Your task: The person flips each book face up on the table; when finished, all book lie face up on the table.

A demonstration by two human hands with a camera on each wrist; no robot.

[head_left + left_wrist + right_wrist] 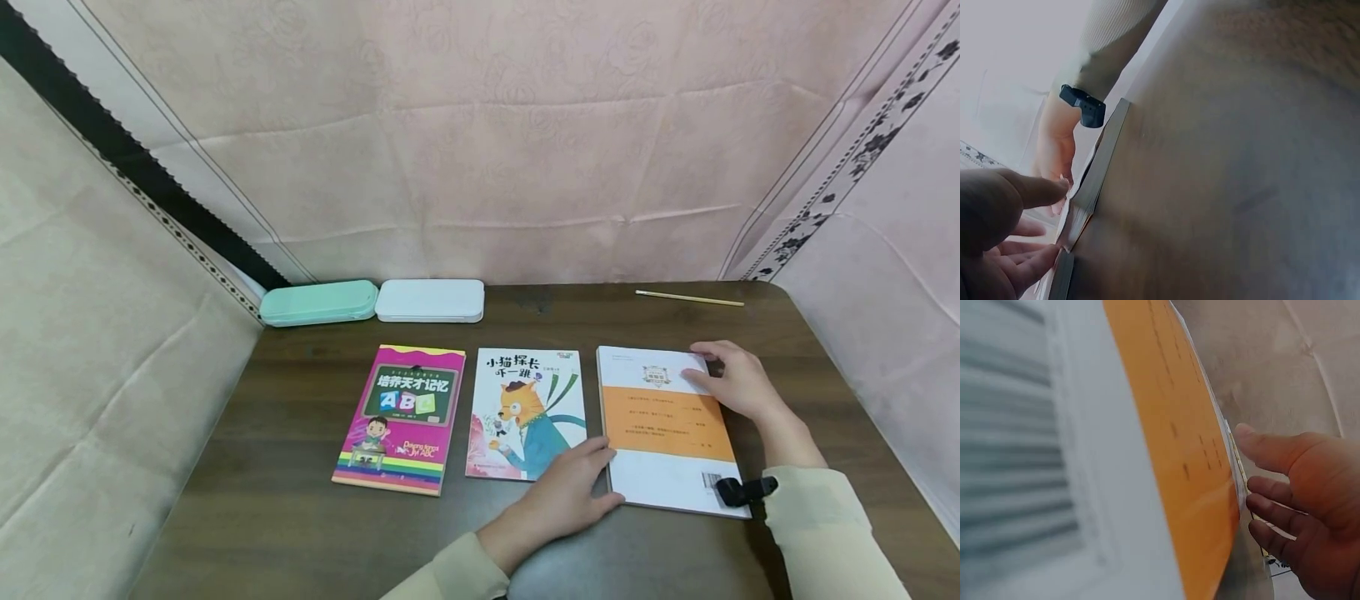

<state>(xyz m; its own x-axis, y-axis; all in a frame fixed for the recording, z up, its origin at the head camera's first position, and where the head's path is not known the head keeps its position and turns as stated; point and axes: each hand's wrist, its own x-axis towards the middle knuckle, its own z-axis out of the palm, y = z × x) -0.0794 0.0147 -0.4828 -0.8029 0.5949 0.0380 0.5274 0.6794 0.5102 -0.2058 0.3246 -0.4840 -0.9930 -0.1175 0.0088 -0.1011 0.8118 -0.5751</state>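
Note:
A book with a white and orange back cover (pixel 667 425) lies face down at the right of the row, with a barcode at its lower right corner. My left hand (pixel 562 496) touches its left edge, fingers and thumb fairly straight. At the upper right edge is my right hand (pixel 735 382), its thumb reaching over the cover in the head view. The right wrist view shows these fingers (pixel 1275 509) loosely bent along the book's side. Just left lies a picture book with an orange cat (pixel 528 417), partly overlapped by my left hand.
A magenta book with a rainbow stripe (pixel 405 450) lies at the left of the row. Behind stand a mint green case (pixel 318 304) and a white case (pixel 430 300), side by side. A thin yellowish stick (pixel 690 297) lies at the back right. Pale cloth (pixel 480 167) encloses the table.

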